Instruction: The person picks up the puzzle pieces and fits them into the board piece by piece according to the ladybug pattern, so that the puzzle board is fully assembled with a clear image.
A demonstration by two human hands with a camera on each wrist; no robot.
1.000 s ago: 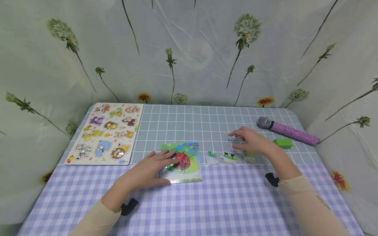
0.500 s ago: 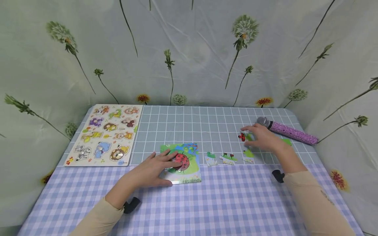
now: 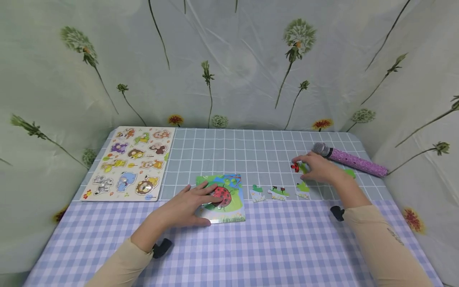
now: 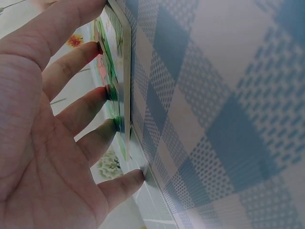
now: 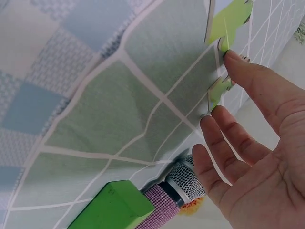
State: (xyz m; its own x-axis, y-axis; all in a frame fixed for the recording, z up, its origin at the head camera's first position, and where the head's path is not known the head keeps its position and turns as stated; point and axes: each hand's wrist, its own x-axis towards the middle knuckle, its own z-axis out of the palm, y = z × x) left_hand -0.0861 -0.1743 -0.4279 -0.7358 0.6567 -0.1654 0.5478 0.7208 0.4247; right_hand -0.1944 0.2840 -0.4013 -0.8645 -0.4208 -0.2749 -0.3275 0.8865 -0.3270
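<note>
My left hand (image 3: 188,207) lies spread over a ladybug jigsaw puzzle (image 3: 233,201) in a flat board. In the left wrist view the fingertips touch its face, the little finger reaches past its edge and the thumb is at the near rim. To the right, my right hand (image 3: 319,167) holds a green-and-red puzzle piece (image 3: 295,167) by its edges on the grey grid cloth. The right wrist view has thumb and fingertips at opposite sides of this green piece (image 5: 218,93), partly hidden. Three loose pieces lie nearby: one left (image 3: 257,193), one middle (image 3: 278,193) and one right (image 3: 302,190).
An animal peg puzzle board (image 3: 123,163) lies at the left. At the right back rests a purple glittery microphone (image 3: 355,161), beside a green block (image 5: 112,205) that my right hand mostly hides in the head view. A flowered curtain (image 3: 244,79) stands behind the table.
My right hand has moved right and slightly back, uncovering the right loose piece and the red part of another. Its thumb and fingers have closed in on that piece. The left hand stays put.
</note>
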